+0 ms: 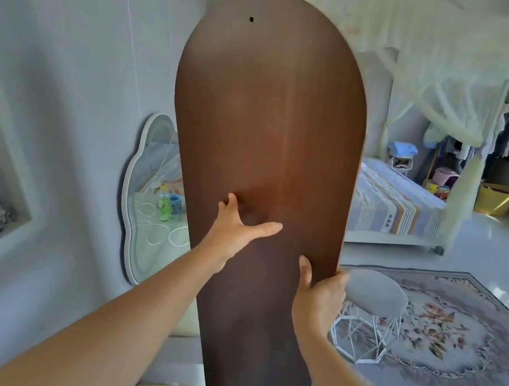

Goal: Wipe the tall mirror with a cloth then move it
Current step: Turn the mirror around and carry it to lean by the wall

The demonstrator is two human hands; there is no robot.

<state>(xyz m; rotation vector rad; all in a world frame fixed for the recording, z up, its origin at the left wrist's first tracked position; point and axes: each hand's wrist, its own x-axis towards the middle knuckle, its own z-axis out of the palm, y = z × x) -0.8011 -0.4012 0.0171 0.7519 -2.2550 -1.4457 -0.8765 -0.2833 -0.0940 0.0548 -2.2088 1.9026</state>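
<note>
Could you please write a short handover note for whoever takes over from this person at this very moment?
Left hand: open, palm flat against the brown back of the tall mirror.
Right hand: gripping the mirror's right edge.
The mirror is held roughly upright, back facing the wearer, in front of the wall mirror and beside the stool.
No cloth is in view; whether wiping is finished cannot be told from here.
Left: carry the mirror to its new spot and set it down, minding the stool.
</note>
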